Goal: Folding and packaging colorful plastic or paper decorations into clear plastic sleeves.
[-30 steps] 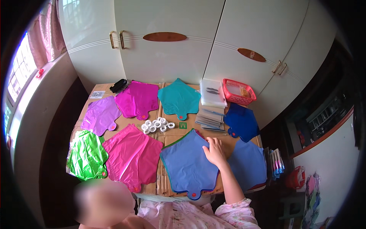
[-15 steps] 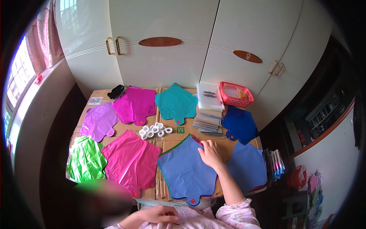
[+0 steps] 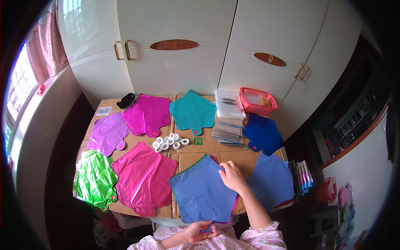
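A flat blue star-shaped foil balloon (image 3: 206, 191) lies at the front middle of the cardboard, with green and magenta edges of other balloons showing from under it. My right hand (image 3: 233, 177) has its fingers closed on the stack's upper right edge. At the near end, my left hand (image 3: 199, 233) holds the small rounded tab with a red dot, fingers wrapped round it and partly hiding it. A pink foil balloon (image 3: 143, 181) lies to the left, and another blue foil balloon (image 3: 271, 181) to the right.
Cardboard (image 3: 162, 148) covers the table. White tape rings (image 3: 168, 142) lie mid-table. Teal (image 3: 192, 110), purple (image 3: 109, 133) and green (image 3: 95, 179) balloons lie around. Behind are grey packets (image 3: 228, 133), clear bags (image 3: 229, 109) and a red basket (image 3: 258, 109). Cupboards (image 3: 175, 71) stand beyond.
My left hand has moved from my lap to the tab and closed on it. The blue balloon stack has shifted slightly toward me with my right hand. A blurred shape at lower left is gone.
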`<state>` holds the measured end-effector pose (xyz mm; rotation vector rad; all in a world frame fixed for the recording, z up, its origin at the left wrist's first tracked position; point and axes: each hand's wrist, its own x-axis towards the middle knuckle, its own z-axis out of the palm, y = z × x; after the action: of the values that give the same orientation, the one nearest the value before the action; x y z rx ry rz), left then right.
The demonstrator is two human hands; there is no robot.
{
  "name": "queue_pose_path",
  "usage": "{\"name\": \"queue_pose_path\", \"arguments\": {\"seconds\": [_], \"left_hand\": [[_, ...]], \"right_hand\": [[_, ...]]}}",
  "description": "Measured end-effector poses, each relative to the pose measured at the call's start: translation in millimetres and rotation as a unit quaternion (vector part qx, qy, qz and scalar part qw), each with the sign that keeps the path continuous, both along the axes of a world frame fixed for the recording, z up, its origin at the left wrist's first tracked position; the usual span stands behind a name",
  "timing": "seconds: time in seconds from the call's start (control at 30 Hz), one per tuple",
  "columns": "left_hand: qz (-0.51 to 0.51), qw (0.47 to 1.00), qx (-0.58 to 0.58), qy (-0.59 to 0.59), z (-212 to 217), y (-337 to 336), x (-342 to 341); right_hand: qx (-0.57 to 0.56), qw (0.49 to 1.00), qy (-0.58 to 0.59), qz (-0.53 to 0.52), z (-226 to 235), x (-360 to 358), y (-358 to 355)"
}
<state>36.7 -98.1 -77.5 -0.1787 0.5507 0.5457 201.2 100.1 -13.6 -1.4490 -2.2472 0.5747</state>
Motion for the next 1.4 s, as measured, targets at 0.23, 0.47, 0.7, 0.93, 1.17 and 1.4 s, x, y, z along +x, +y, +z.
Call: {"name": "queue_pose_path", "arguments": {"seconds": [0.23,0.47,0.7,0.93,1.17,1.4], "left_hand": [[-0.041,0.967,0.143,0.208,10.2,-7.8,11.0],[-0.118,0.85,0.356,0.369,2.8,-7.9,2.7],[-0.051,0.966,0.138,0.212,18.6,-9.4,-2.2],[-0.051,0.997,0.042,0.026,5.3,-5.7,-15.5],[-0.024,0.998,0.053,-0.026,-6.2,-9.2,-16.8],[-0.024,0.999,0.012,-0.035,2.7,-4.1,-15.0]], "right_hand": [[-0.046,0.989,0.136,0.017,-16.0,-12.8,28.7],[-0.284,0.941,0.185,-0.011,2.6,-27.5,53.3],[-0.074,0.997,0.003,0.038,1.3,-28.6,60.8],[-0.189,0.981,0.044,0.01,29.7,-37.4,60.5],[-0.145,0.98,-0.132,-0.03,30.8,-44.2,62.6],[-0.193,0.98,-0.043,-0.006,22.0,-37.4,70.8]]}}
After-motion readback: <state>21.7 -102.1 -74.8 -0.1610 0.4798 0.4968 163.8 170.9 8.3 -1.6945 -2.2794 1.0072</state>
